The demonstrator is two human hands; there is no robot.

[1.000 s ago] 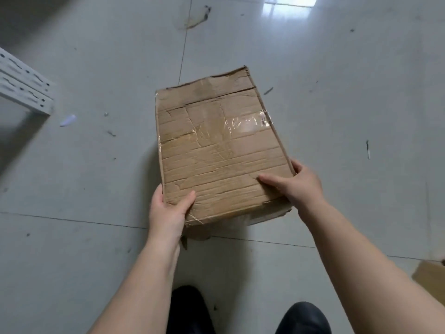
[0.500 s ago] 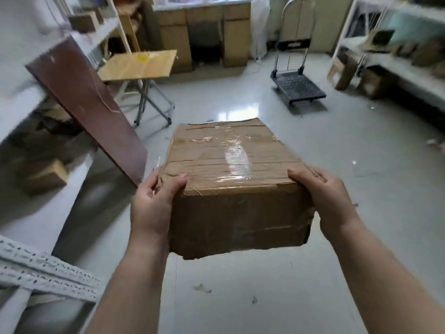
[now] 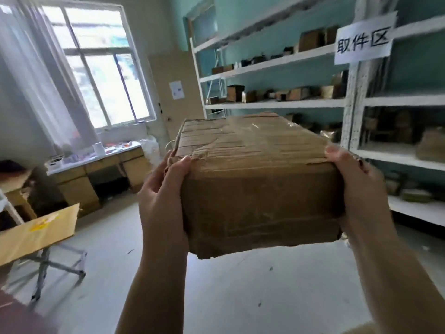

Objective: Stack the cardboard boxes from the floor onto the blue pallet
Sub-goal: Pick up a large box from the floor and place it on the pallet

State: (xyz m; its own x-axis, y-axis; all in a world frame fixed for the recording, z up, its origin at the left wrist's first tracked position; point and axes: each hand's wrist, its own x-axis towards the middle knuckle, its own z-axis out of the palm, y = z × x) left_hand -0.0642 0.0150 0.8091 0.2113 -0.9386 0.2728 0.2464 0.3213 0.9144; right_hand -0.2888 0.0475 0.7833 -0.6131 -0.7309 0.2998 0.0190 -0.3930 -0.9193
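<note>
- Since the frame half a second ago the view has swung up and to the side: the trolley and the leaning brown board are gone, and a window and wall shelves now fill the background, while the cardboard box (image 3: 257,179) stays raised between the hands.
- The box is brown, worn and creased, its top crossed with clear glossy tape; the lower front edge is ragged and a loose strand of string hangs at its upper left corner.
- It sits at the centre of the frame, held in the air well above the floor (image 3: 252,292).
- The left hand (image 3: 163,196) is closed on the box's left side, thumb on the top edge and fingers curled round behind.
- The right hand (image 3: 356,189) clasps the right side, fingertips hooked over the top corner, palm against the wall.
- White shelves (image 3: 277,103) at the upper right carry small brown cartons and dark items, too blurred to name; a paper sign (image 3: 363,39) hangs on the upright.
- At the left, a worktop (image 3: 96,157) below the window (image 3: 96,68) carries small coloured clutter.
- A tan folding table (image 3: 36,235) stands at the lower left.
</note>
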